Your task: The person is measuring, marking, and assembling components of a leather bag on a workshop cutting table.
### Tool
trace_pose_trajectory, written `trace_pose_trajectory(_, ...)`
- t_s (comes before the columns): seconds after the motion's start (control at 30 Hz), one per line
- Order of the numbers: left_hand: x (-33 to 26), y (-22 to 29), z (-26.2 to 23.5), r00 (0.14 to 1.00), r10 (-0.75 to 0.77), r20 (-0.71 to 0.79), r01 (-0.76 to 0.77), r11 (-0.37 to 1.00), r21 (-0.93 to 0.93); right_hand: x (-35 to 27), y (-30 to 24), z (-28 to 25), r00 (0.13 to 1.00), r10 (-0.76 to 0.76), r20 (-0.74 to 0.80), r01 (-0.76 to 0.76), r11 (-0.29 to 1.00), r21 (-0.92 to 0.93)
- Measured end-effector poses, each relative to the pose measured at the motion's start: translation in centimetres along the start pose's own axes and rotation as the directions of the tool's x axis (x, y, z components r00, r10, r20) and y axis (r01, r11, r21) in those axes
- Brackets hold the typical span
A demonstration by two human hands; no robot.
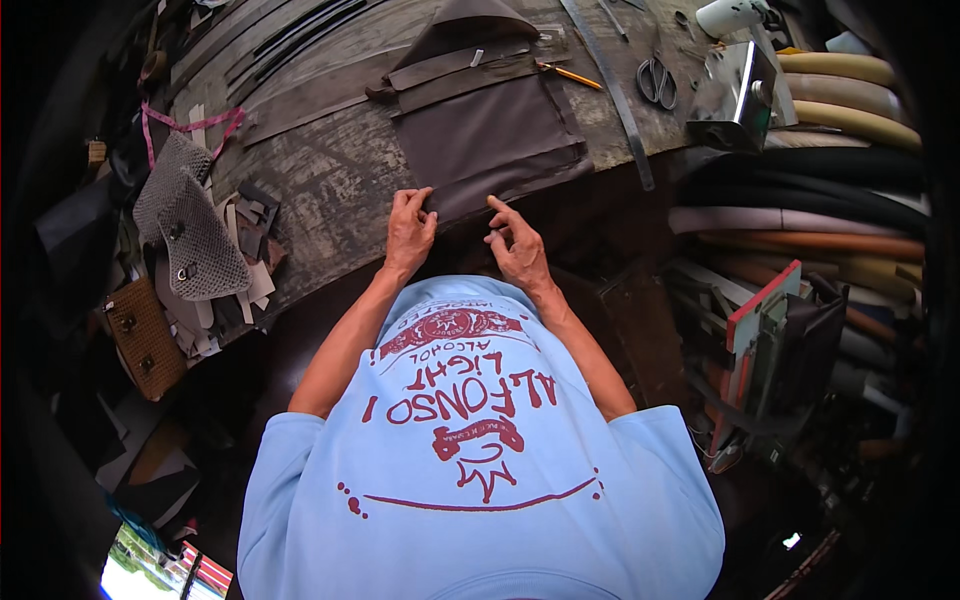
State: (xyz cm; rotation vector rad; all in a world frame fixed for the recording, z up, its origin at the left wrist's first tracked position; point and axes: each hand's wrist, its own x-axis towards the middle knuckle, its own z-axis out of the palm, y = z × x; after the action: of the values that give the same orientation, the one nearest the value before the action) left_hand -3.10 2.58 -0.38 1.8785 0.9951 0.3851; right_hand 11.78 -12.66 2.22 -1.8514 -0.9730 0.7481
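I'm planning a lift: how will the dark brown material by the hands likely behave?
The dark brown material likely flops, since its far end lies bunched and creased. Its thin-looking edges suggest little weight. The small white piece on top might slide off, as nothing visible fastens it.

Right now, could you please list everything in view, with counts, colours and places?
Material: count unclear, dark brown, mid-table
Pencil: 1, orange, beside the material
Metal strip: 1, grey, right of pencil
Scissors: 1, dark, right of strip
Metal box: 1, silver, table's right
Cylinder: 1, white, top right
Rolls: many, mixed, far right
Board: 1, red-edged, lower right
Bands: several, black, top left
Tape: 1, pink, upper left
Mesh bag: 1, grey, table's left
Woven bag: 1, brown, below mesh bag
Scraps: many, mixed, table's left
Table: 1, worn brown, under the material
Elsewhere: partly too dark to tell
Shirt: 1, light blue, centre
Left hand: 1, bare, material's near-left corner
Right hand: 1, bare, material's near edge
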Motion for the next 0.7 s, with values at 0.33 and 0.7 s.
trace_pose_trajectory(0.33,-0.1,-0.1,0.0,0.994,0.108,0.013,-0.109,0.991,0.074,0.6,2.0,2.2,0.980,-0.008,-0.198,-0.049,0.959,-0.279)
trace_pose_trajectory(0.7,0.2,-0.2,-0.9,0.992,0.091,0.083,-0.092,0.996,0.013,-0.8,-0.1,6.4,0.973,-0.147,0.177,0.229,0.673,-0.704)
